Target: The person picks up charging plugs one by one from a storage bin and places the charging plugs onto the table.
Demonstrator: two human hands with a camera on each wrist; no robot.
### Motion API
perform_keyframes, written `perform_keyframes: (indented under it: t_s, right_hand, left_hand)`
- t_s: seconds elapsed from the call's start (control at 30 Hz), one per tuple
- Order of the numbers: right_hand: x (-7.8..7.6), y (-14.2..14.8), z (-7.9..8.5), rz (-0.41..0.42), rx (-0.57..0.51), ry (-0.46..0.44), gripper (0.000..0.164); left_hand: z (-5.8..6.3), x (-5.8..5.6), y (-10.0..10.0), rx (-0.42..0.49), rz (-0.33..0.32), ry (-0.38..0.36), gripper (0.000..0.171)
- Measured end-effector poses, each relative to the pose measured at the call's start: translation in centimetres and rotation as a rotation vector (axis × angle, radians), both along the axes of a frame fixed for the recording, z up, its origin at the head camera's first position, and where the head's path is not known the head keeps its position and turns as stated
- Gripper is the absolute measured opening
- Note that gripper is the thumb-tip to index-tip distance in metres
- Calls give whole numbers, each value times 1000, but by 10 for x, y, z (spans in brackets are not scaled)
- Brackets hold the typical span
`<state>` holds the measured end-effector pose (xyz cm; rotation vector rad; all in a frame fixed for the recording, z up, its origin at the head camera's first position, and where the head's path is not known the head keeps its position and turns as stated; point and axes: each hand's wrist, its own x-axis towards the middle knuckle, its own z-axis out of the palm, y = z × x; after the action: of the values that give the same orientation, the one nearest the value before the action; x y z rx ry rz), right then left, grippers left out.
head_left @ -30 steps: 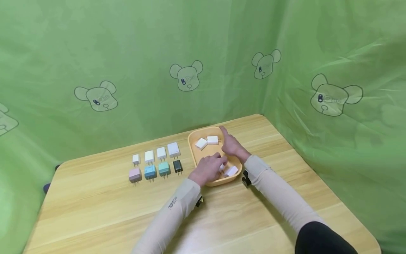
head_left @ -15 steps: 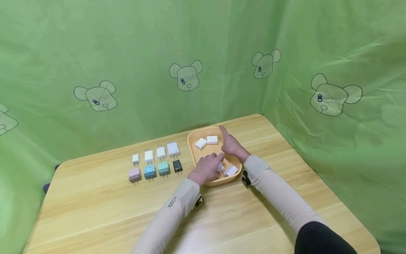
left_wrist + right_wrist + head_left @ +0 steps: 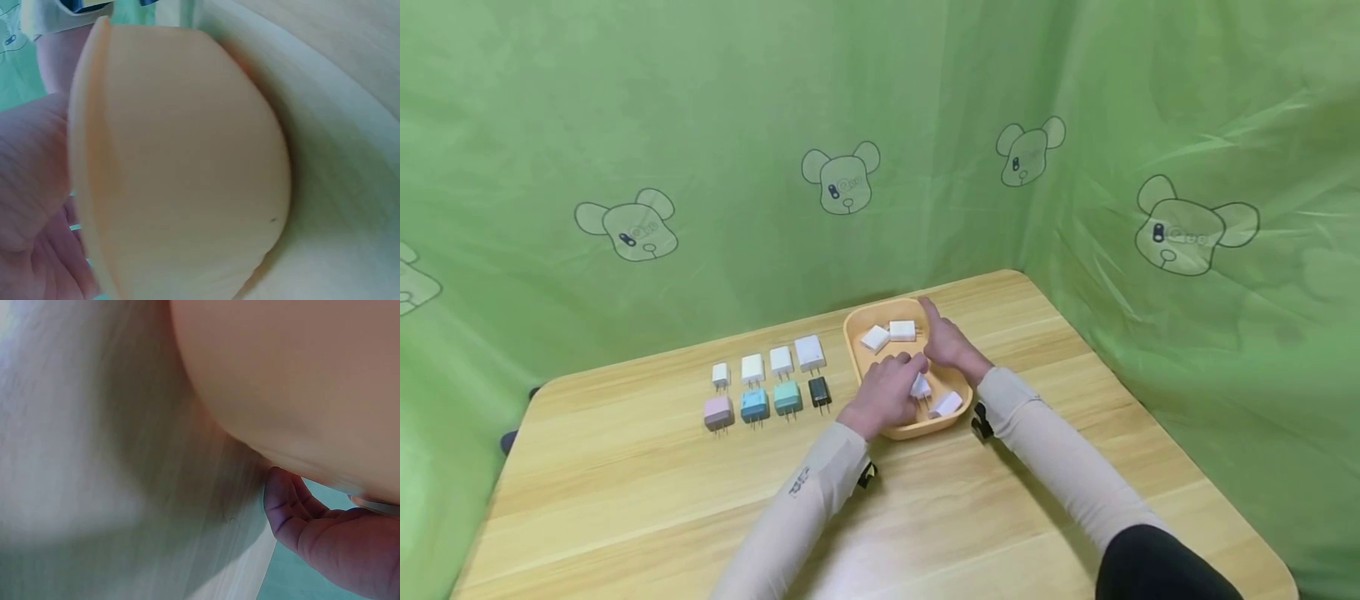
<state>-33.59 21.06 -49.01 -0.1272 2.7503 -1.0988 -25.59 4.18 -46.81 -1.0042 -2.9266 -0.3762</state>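
Observation:
An orange tray [image 3: 857, 354] stands near the table's far edge with several white chargers in it. My left hand [image 3: 887, 390] reaches over its near-left rim and pinches a white charger [image 3: 921, 386], whose prongs point toward me. Another white charger [image 3: 947, 405] lies beside it, and two more, a tilted charger [image 3: 876, 338] and a level charger [image 3: 902, 331], lie at the far end. With its thumb along the right rim, my right hand [image 3: 950, 343] grips the tray; its curled fingers [image 3: 294, 515] touch the outer wall. In the left wrist view, the tray wall [image 3: 187, 156] hides the charger.
Left of the tray, chargers stand in two rows on the wooden table [image 3: 647, 492]. The back row is white, ending in a larger charger [image 3: 810, 353]. The front row has a pink charger [image 3: 718, 413], a blue one, a mint one and a black charger [image 3: 820, 392]. Green curtains [image 3: 722, 100] surround the table.
My left hand has shifted slightly left and up, and the pinched charger has moved with it, showing more of its body and prongs. My right hand and the tray have stayed put.

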Motion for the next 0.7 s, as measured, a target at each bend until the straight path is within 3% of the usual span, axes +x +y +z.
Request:
perform_keyframes:
  t_s: [0.47,0.7]
  right_hand:
    - [-2,0,-1,9,40,32,110]
    - [0,0,2,19,64,51,103]
  left_hand:
    - [21,7,-9,82,-12,44,59]
    - [26,11,-18,111,-29,97,54]
